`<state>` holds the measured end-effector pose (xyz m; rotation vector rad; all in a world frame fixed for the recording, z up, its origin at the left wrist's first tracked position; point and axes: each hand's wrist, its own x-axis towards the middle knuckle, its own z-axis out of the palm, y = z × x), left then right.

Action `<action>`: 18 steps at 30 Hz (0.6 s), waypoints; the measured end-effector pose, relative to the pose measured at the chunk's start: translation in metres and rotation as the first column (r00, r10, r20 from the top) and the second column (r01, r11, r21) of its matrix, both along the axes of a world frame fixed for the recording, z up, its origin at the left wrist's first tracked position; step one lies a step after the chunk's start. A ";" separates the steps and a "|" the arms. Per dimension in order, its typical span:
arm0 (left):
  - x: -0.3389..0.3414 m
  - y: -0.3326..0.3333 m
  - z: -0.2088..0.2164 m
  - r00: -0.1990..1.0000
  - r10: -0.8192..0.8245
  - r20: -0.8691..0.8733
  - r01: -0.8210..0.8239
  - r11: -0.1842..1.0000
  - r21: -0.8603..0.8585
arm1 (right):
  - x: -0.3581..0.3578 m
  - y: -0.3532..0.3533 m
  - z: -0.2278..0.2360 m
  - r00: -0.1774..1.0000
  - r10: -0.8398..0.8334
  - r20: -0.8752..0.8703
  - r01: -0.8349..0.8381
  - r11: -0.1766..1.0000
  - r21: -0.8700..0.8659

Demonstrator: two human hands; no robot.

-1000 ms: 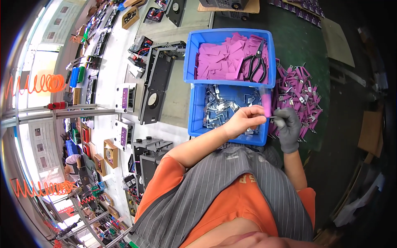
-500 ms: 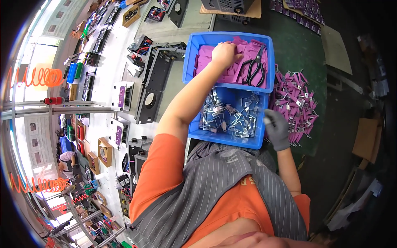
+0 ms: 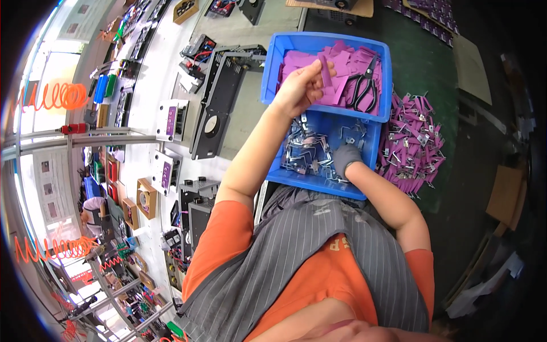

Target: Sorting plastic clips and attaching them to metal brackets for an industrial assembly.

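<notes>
My bare left hand (image 3: pixel 301 90) pinches a narrow purple sleeve (image 3: pixel 325 73), held up over the upper blue bin (image 3: pixel 386 80). Flat purple sleeves (image 3: pixel 342 60) fill that bin, and black-handled pliers (image 3: pixel 364 85) lie on them at the right. Down in the lower blue bin (image 3: pixel 319 182), my right hand (image 3: pixel 345 160) in a grey glove reaches among bent metal brackets (image 3: pixel 305 146). Its fingers are hidden, so any bracket in them cannot be made out. Right of the bins lies a heap of brackets with purple sleeves on them (image 3: pixel 413 139).
The heap rests on a dark green surface (image 3: pixel 444 108). A black metal frame (image 3: pixel 213 108) stands left of the bins. Farther left runs a bench with parts, small wooden boxes (image 3: pixel 146 198) and orange coiled hoses (image 3: pixel 68 96). A cardboard box (image 3: pixel 504 194) sits at the far right.
My left hand has lifted from the sleeves and drawn back slightly with one sleeve. My right hand has moved left from beside the heap into the lower bin.
</notes>
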<state>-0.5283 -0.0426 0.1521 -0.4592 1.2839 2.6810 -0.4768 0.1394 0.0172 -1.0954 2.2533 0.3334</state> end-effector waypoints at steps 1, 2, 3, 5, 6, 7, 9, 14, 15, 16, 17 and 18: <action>0.014 0.001 0.000 0.999 -0.033 0.017 0.032 0.998 0.061 | 0.001 -0.002 -0.001 1.000 0.013 -0.016 -0.013 0.999 0.039; 0.026 0.000 -0.001 0.998 -0.013 0.067 0.005 0.994 0.107 | 0.000 -0.004 -0.002 0.999 0.037 -0.033 -0.036 0.999 0.013; 0.037 -0.001 -0.003 0.999 -0.037 0.035 0.032 0.991 0.128 | 0.000 -0.006 -0.002 0.997 0.067 -0.025 -0.068 0.997 -0.036; 0.062 -0.003 -0.010 0.997 -0.001 0.076 -0.009 0.991 0.136 | -0.003 -0.007 -0.001 0.998 0.054 -0.033 -0.057 0.995 -0.083; 0.071 -0.007 -0.014 0.999 -0.028 0.042 0.021 0.985 0.172 | -0.005 -0.006 0.000 0.999 0.044 -0.019 -0.046 0.983 -0.177; 0.082 -0.010 -0.020 0.999 -0.006 0.036 0.002 0.992 0.127 | -0.007 -0.006 0.001 1.000 0.004 -0.009 -0.006 0.982 -0.188; 0.106 -0.016 -0.030 0.989 0.058 0.132 -0.067 0.996 0.064 | -0.010 -0.004 0.007 0.994 -0.057 0.094 0.076 0.974 -0.214; 0.151 -0.024 -0.044 0.982 0.147 0.121 -0.143 0.989 -0.038 | -0.020 0.023 0.042 0.887 -0.265 0.377 0.434 0.755 -0.492; 0.157 -0.022 -0.045 0.979 0.151 0.133 -0.115 0.962 -0.249 | -0.020 0.029 0.049 0.781 -0.251 0.572 0.594 0.580 -0.557; 0.162 -0.020 -0.046 0.966 0.190 0.174 -0.086 0.876 -0.475 | -0.020 0.034 0.055 0.782 -0.282 0.555 0.598 0.589 -0.544; 0.165 -0.013 -0.048 0.973 0.199 0.120 -0.105 0.837 -0.538 | -0.018 0.039 0.061 0.754 -0.248 0.608 0.633 0.522 -0.572; 0.165 -0.009 -0.049 0.987 0.130 0.090 -0.040 0.755 -0.654 | -0.015 0.042 0.066 0.722 -0.189 0.666 0.664 0.459 -0.590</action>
